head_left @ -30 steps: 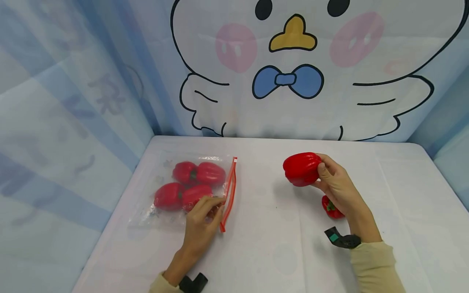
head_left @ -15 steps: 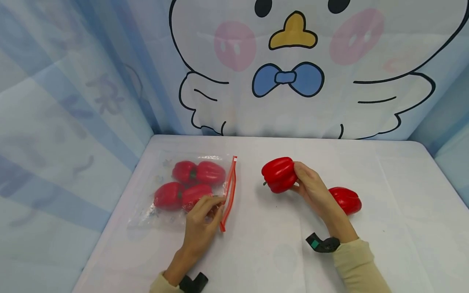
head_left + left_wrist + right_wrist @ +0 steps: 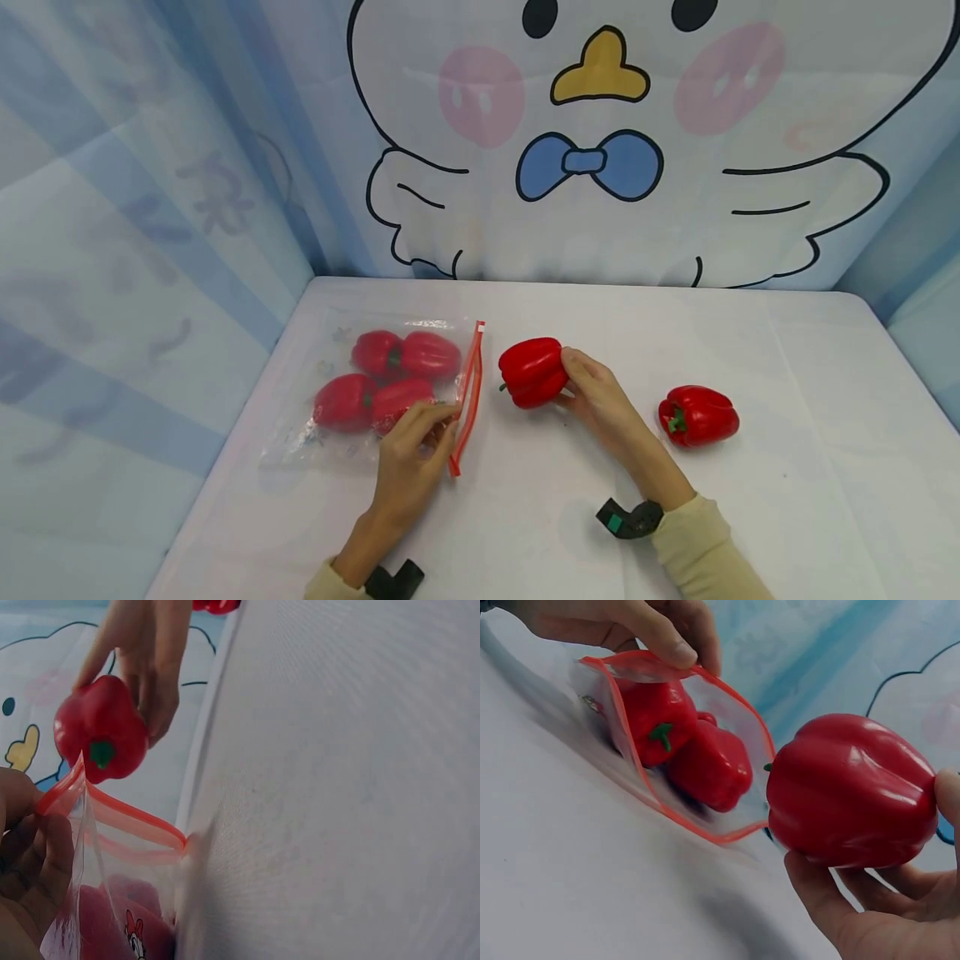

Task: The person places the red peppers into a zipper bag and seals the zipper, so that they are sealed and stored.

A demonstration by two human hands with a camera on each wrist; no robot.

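My right hand holds a red bell pepper above the table, its green stem pointing left. Just left of that pepper is the red-edged mouth of a clear zip bag. With curled fingers my left hand pinches the bag's edge, and the right wrist view shows the mouth standing apart. Several red bell peppers lie inside the bag. In the right wrist view the held pepper is beside the opening, outside the bag.
Another red bell pepper lies on the white table, right of my right forearm. A curtain with a cartoon figure hangs behind the table's far edge. Blue-white cloth closes the left side.
My right hand has carried the pepper leftward to near the bag's mouth, turning it so its stem shows. The pepper on the table is now uncovered. My left hand stays at the bag.
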